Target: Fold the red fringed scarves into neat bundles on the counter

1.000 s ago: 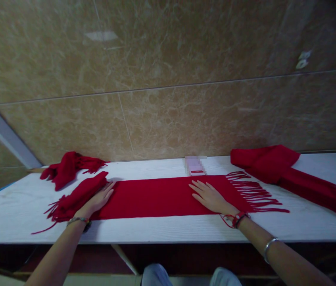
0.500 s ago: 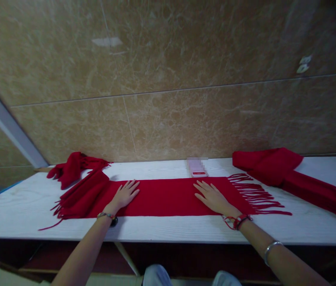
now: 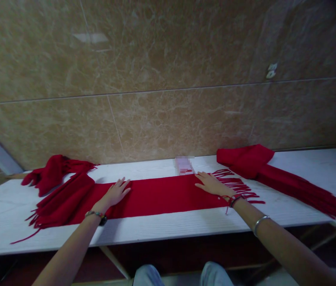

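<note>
Bare left hand [image 3: 113,196], palm down, fingers extended and slightly parted, is pointing forward and inward; the bare left forearm [image 3: 69,246] is slanting up from lower left. Bare right hand [image 3: 211,185], palm down, fingers extended, is angling forward and leftward; the bare right forearm [image 3: 281,242] is slanting in from lower right. Two pale-blue-clothed knees [image 3: 147,275] are showing between.

Laid-out scarf [image 3: 158,196], 6 o'clock: red cloth, matt, mostly smooth; its fringe [image 3: 230,180] is stringy yarn. Folded scarf [image 3: 245,161], 3 o'clock: similar matt red cloth. Crumpled bundle [image 3: 51,172], 9 o'clock: matt cloth, fringed. Tabletop [image 3: 197,223], lower half: white wood-grain finish. Wall [image 3: 168,59], 12 o'clock: marble-look tile, glossy, reflecting light. Bangle [image 3: 260,225], 4 o'clock: shiny silvery metal. Trousers [image 3: 148,276], bottom 6 o'clock: matt cloth.
</note>
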Motion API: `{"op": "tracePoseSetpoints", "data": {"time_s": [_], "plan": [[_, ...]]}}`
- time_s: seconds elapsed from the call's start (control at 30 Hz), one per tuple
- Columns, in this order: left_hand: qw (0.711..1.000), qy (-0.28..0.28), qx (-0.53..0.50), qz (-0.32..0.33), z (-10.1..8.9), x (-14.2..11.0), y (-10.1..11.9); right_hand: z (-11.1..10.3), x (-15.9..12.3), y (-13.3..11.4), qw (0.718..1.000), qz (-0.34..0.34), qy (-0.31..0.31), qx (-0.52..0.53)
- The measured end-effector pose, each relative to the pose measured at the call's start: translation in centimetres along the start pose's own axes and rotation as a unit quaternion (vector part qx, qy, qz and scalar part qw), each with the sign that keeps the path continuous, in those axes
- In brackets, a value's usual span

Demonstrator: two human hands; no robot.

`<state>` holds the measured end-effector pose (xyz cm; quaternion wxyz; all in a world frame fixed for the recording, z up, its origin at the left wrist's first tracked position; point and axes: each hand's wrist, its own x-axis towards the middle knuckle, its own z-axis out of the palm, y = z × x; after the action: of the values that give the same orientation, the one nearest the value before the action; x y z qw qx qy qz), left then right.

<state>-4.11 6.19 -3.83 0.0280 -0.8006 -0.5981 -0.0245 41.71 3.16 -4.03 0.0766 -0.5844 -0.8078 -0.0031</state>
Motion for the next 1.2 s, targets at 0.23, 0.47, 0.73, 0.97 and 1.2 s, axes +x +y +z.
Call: {"op": "tracePoseSetpoints", "data": {"time_s": [0.23, 0.47, 0.73, 0.97, 1.2], "plan": [[0.996, 0.028, -0.052, 0.061, 0.4, 5.3, 7.8, -1.1, 2.5, 1.8, 1.0, -0.023, 0.021, 0.003], [0.971, 0.098, -0.138, 0.168, 0.9, 5.9, 6.7, -0.7, 3.5, 2.3, 0.999, -0.044, 0.029, 0.005], [0.987, 0.079, -0.106, 0.091, 0.3, 5.8, 5.5, -1.6, 4.2, 4.0, 0.998, -0.057, 0.005, 0.017], [0.992, 0.016, -0.082, 0.09, -1.8, 4.4, 3.1, -3.3, 2.3, 5.2, 0.998, -0.066, -0.001, -0.009], [0.996, -0.012, -0.018, 0.083, -6.5, 1.6, 0.1, -6.1, -0.8, 5.1, 0.991, -0.113, 0.052, -0.052]]}}
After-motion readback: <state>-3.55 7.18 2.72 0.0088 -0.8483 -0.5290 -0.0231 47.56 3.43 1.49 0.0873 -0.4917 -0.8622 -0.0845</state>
